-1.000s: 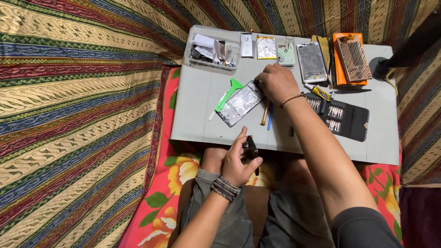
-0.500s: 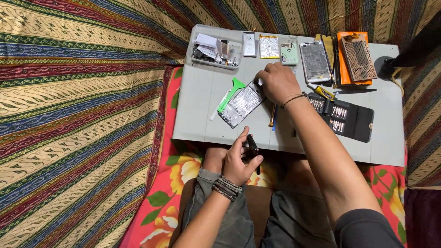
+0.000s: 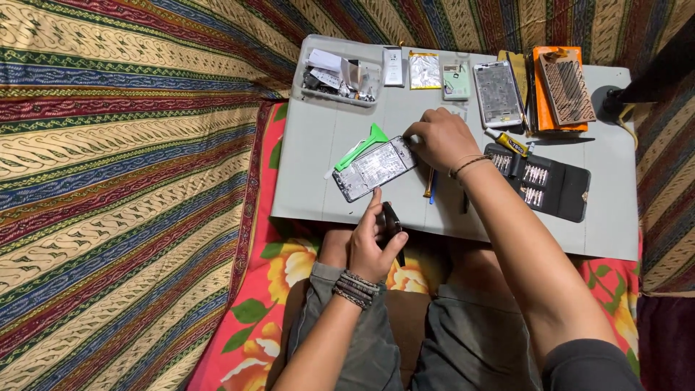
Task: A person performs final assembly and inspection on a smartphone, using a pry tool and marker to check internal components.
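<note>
An opened phone body (image 3: 374, 168) with bare internals lies tilted on the low grey table (image 3: 318, 145). My right hand (image 3: 441, 137) rests on its upper right corner, fingers curled on the edge. My left hand (image 3: 373, 242) is at the table's near edge and holds a small black part (image 3: 392, 221); its forefinger reaches up toward the phone's lower edge. A green plastic pry tool (image 3: 363, 144) lies just above the phone.
A clear box of parts (image 3: 339, 72) sits at the table's far left. A second phone frame (image 3: 496, 93), an orange case (image 3: 557, 90), a black screwdriver-bit wallet (image 3: 541, 181) and a small glue tube (image 3: 508, 142) lie to the right. Patterned cloth surrounds the table.
My left hand has risen from my lap to the table's near edge, its forefinger now stretched toward the phone. My right hand stays on the phone's corner.
</note>
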